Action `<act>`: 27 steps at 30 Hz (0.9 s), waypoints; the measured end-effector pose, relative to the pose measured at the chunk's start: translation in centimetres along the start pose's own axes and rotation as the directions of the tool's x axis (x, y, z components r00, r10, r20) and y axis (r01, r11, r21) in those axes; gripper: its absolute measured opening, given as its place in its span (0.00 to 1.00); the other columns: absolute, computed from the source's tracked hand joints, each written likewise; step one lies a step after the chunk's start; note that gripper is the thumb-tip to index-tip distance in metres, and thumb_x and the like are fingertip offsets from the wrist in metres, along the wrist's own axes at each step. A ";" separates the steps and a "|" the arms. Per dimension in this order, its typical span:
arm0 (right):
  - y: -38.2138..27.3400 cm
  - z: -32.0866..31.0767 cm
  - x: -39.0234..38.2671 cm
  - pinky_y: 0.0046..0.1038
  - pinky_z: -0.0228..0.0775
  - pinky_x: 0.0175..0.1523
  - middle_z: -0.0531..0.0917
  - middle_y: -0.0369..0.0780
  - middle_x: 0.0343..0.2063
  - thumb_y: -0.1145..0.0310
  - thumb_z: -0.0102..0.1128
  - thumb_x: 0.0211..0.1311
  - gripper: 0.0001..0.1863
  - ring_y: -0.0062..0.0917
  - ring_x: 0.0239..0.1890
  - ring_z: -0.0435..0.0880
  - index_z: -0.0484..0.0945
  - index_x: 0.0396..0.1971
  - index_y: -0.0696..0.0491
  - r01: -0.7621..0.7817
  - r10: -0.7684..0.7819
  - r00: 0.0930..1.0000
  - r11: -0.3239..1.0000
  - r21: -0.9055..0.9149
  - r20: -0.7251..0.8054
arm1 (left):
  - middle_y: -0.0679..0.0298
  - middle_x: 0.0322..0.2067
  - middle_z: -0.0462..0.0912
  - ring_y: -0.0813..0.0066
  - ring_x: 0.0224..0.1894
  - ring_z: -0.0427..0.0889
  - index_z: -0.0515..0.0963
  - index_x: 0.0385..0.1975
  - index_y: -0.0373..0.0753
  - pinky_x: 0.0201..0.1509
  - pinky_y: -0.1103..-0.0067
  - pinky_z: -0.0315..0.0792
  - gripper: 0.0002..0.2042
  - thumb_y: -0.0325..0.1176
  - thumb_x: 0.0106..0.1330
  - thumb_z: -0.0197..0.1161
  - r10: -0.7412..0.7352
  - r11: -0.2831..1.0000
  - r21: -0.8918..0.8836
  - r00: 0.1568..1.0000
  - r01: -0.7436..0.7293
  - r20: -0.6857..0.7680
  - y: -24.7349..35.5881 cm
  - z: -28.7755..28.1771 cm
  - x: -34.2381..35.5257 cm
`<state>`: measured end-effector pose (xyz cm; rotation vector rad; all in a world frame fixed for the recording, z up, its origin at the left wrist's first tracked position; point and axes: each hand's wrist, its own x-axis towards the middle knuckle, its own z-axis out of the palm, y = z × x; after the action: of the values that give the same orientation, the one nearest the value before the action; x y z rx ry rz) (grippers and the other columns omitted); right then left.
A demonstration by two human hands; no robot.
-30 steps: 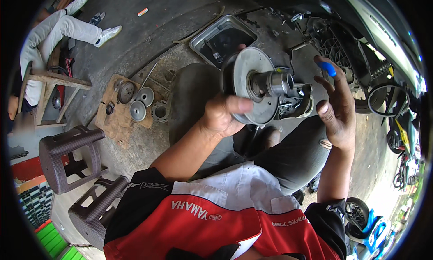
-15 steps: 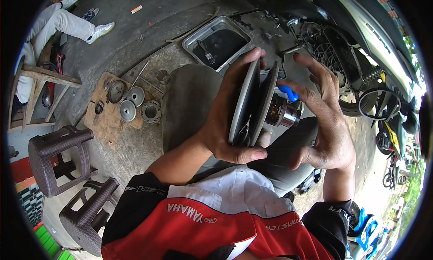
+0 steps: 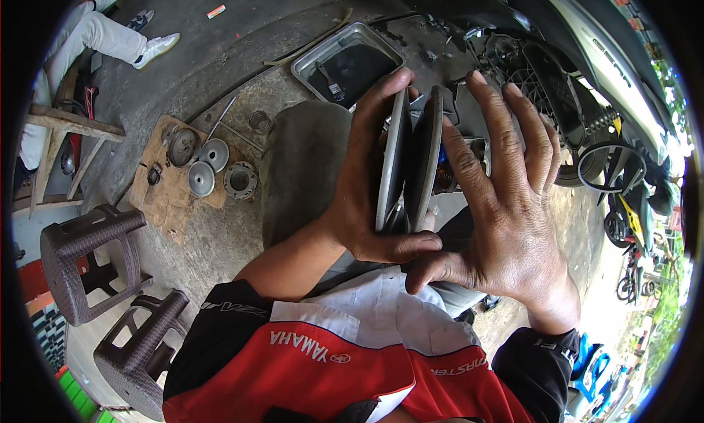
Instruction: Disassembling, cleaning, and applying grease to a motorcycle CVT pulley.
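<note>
My left hand (image 3: pixel 367 188) grips a metal pulley (image 3: pixel 392 162) with two round discs, held edge-on above my lap with a narrow groove between them. Its fingers curl over the top and its thumb lies across the bottom. My right hand (image 3: pixel 506 195) is at the pulley's right side, fingers stretched out and apart, with the index finger at or beside the right disc and the thumb low, near my left thumb. A metal hub behind that index finger is mostly hidden, along with a small blue thing (image 3: pixel 443 153).
Metal parts (image 3: pixel 201 179) lie on cardboard (image 3: pixel 176 214) at left. A steel tray (image 3: pixel 308 65) holding a brush stands ahead, a scooter (image 3: pixel 594 49) at right. Two brown plastic stools (image 3: pixel 88 254) stand lower left. Another person's legs (image 3: pixel 110 38) show by a wooden frame (image 3: pixel 73 126).
The pulley has turned from face-on to edge-on as my left hand shifted its grip. My right hand has moved left against it, covering most of the hub and the blue thing on the index finger.
</note>
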<state>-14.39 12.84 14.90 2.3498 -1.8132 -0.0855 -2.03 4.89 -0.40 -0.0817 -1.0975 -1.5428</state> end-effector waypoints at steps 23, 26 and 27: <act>4.7 0.9 0.1 0.59 0.42 0.76 0.64 0.58 0.70 0.04 0.44 0.34 0.65 0.56 0.75 0.55 0.86 0.56 0.47 0.184 -0.140 0.978 0.930 0.318 -0.156 | 0.48 0.73 0.52 0.54 0.74 0.58 0.45 0.77 0.29 0.76 0.63 0.56 0.67 0.55 0.43 0.82 -0.095 0.995 -0.029 0.990 0.092 -0.102 0.8 0.4 0.2; 4.6 1.2 -0.1 0.60 0.41 0.76 0.63 0.59 0.71 0.05 0.46 0.33 0.64 0.58 0.75 0.54 0.87 0.56 0.45 0.189 -0.159 0.979 0.945 0.266 -0.131 | 0.48 0.73 0.52 0.55 0.74 0.58 0.45 0.77 0.29 0.76 0.65 0.57 0.66 0.53 0.43 0.82 -0.117 0.993 -0.026 0.990 0.115 -0.074 0.8 0.2 0.2; 4.5 1.3 0.0 0.61 0.40 0.76 0.63 0.59 0.71 0.05 0.47 0.32 0.64 0.59 0.75 0.53 0.87 0.56 0.44 0.195 -0.169 0.978 0.949 0.247 -0.121 | 0.48 0.73 0.52 0.55 0.74 0.58 0.45 0.77 0.29 0.76 0.65 0.57 0.66 0.53 0.43 0.82 -0.116 0.993 -0.023 0.990 0.114 -0.080 0.9 0.2 0.1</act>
<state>-18.91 11.64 14.40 2.6422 -1.6441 0.2551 -1.46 5.03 0.24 0.0324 -1.0390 -1.6449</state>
